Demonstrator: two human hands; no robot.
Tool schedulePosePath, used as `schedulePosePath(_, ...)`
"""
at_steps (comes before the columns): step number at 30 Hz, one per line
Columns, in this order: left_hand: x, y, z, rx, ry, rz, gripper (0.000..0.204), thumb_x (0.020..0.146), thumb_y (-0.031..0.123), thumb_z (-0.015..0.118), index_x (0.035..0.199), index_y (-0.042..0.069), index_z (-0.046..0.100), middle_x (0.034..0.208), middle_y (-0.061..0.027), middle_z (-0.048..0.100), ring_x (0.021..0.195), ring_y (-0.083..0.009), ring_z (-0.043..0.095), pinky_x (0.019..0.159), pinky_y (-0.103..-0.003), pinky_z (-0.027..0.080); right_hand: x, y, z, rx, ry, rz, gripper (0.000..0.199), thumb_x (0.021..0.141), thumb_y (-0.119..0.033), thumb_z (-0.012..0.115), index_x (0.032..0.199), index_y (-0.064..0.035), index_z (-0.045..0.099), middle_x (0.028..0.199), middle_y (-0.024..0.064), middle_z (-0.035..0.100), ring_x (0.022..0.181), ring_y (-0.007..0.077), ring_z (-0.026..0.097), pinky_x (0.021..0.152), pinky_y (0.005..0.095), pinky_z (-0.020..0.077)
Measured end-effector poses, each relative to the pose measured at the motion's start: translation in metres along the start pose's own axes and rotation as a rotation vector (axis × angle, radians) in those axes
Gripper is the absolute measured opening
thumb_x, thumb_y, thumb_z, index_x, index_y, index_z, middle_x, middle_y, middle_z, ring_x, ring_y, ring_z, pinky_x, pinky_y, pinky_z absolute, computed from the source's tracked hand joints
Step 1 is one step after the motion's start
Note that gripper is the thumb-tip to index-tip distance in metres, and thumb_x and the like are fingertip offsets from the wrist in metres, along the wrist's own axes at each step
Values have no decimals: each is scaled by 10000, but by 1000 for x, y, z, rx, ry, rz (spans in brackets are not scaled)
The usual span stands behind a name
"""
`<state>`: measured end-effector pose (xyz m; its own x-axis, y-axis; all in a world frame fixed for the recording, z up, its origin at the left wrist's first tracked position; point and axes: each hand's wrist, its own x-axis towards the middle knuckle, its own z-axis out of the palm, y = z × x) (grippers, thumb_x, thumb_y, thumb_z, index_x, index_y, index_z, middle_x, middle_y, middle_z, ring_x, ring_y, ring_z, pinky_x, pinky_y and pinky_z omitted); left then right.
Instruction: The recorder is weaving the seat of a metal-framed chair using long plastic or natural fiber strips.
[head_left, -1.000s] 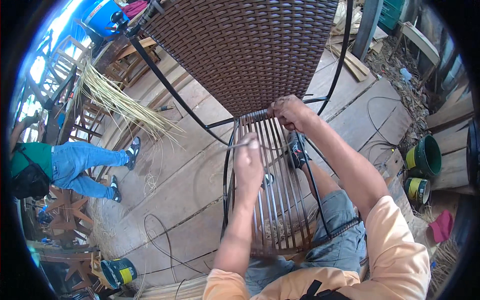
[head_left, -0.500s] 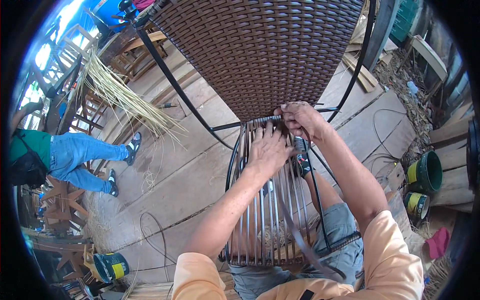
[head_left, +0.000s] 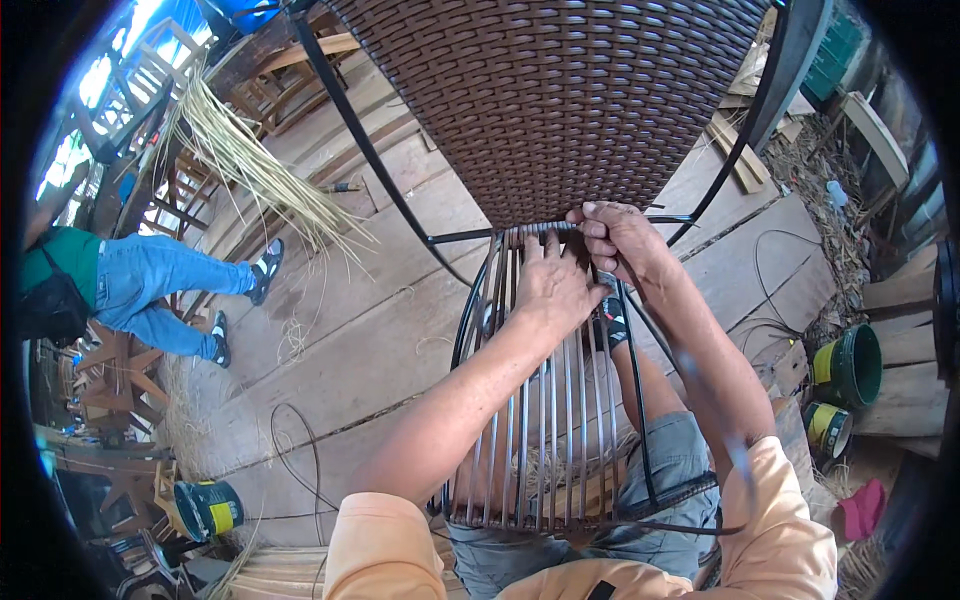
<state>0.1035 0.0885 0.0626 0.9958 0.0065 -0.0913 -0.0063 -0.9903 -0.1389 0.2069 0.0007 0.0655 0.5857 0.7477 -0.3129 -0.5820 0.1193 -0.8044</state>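
Note:
A chair with a black metal frame and a woven brown back (head_left: 560, 110) lies over my lap. Several lengthwise strands (head_left: 540, 420) are strung across its seat, with gaps between them. My left hand (head_left: 555, 280) rests palm down on the strands, fingers stretched toward the wrapped crossbar where seat and back meet. Close beside it, my right hand (head_left: 622, 238) is closed in a pinch at the crossbar's right end. A loose brown weaving strip (head_left: 743, 490), blurred by motion, loops past my right forearm down to my lap; its end in the fingers is mostly hidden.
At left, a person in blue jeans (head_left: 165, 290) stands near a bundle of pale strips (head_left: 245, 160). Green buckets stand at the right (head_left: 850, 365) and lower left (head_left: 208, 508). A thin loose strand (head_left: 290, 450) lies on the plank floor (head_left: 350, 370). Wood pieces (head_left: 735, 150) lie behind the chair.
The loose strip has swung from over the seat strands to the right, past my right forearm. Both hands stay at the crossbar. The view has shifted slightly.

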Motion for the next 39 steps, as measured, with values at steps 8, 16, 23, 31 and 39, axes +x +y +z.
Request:
schedulePosePath(8,3,-2,8,-39,79,-46,686,852,520,419,1322,23,367,1363,-115,371,1258,-306,341,1009,-491,246,-43,5,-27,-258,248,-106,249,870,-143,481,1093,-36,506,661,-18,475,447,64,414,358,207,321)
schedulePosePath(16,9,1,7,-25,105,-62,712,836,531,440,1321,16,359,1359,-115,365,1245,-306,341,1006,-480,257,-24,18,-21,-482,467,-244,188,862,-81,473,972,41,564,609,21,493,398,81,433,331,224,337)
schedulePosePath(23,12,2,7,-62,162,-47,701,820,505,474,1297,-1,387,1333,-116,381,1221,-282,347,998,-453,269,2,29,-26,-418,490,-238,196,872,-158,515,771,4,560,608,37,542,430,108,468,382,251,391)
schedulePosePath(31,18,3,-1,-63,76,-57,658,840,458,449,1302,-4,370,1327,-145,403,1213,-309,381,1004,-453,284,-34,81,-32,553,417,-217,439,943,-416,303,908,-26,501,890,148,614,721,238,584,645,350,477)
schedulePosePath(39,19,0,13,-119,131,-79,577,860,371,428,1295,-5,383,1346,-144,387,1245,-312,347,1014,-489,260,21,135,-21,508,138,-248,272,912,-161,425,1122,-1,494,960,135,584,886,214,572,774,327,477)
